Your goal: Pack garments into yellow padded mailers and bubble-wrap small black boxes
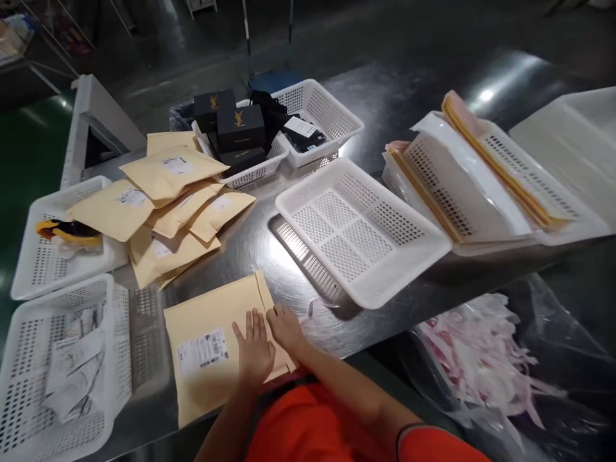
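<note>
A tan padded mailer with a white shipping label lies flat on the steel table right in front of me. My left hand rests flat on the mailer, fingers stretched out and together. My right hand presses on the mailer's folded flap at its right end, fingers bent down onto it. Neither hand holds anything lifted.
A pile of several labelled tan mailers lies behind. White perforated baskets surround: an empty one, one with black boxes, one with slips, one at left. Tilted baskets with envelopes stand right. A bag of pink strips hangs below.
</note>
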Demonstrator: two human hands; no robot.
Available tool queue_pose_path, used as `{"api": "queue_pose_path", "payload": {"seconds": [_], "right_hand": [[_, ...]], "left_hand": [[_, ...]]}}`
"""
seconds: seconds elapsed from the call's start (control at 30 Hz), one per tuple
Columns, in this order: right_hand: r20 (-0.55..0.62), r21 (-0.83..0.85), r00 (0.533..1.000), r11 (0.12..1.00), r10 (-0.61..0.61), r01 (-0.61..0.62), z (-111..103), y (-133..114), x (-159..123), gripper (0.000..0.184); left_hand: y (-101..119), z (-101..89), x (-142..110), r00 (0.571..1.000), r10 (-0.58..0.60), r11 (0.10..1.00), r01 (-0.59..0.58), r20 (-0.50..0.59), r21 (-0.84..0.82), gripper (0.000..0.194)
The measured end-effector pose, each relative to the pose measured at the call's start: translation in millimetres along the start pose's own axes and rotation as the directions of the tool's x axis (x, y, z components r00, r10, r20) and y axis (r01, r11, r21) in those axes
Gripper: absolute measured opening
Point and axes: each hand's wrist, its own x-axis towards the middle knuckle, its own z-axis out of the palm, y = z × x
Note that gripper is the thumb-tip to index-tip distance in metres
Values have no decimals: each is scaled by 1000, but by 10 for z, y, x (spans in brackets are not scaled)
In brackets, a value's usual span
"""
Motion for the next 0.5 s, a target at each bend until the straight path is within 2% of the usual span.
{"api": "queue_pose_path", "payload": {"seconds": [0.13, 0.2, 0.23, 0.3, 0.37, 0.43, 0.5], "right_hand": [[-94, -12, 995, 1000, 13, -14, -209, -105, 1075, 28], [-122, -7, 992, 1000, 19, -20, -249, -148, 1380, 31], [-123, -5, 992, 1000, 6, -6, -238, -145, 1387, 31], [-101, -4, 993, 998, -56, 56, -160, -86, 1079, 26], [-57, -11, 991, 992, -124, 124, -27, 23, 451, 22], [-24, -43, 989, 989, -144, 142, 132, 156, -251, 19], [-12, -82, 989, 986, -149, 147, 297, 299, -783, 16]], "left_hand": [[8, 30, 9, 1000, -5, 999, 5, -6, -34, 72], [5, 37, 17, 1000, -20, 999, 20, 5, -36, 73], [6, 37, 22, 999, -31, 999, 31, 13, -36, 73], [19, 30, 39, 998, -48, 998, 49, 40, -46, 72], [47, 8, 69, 995, -57, 995, 63, 76, -75, 72], [60, -38, 106, 992, -53, 991, 66, 114, -118, 72], [-16, -115, 128, 988, -65, 983, 88, 140, -163, 70]]}}
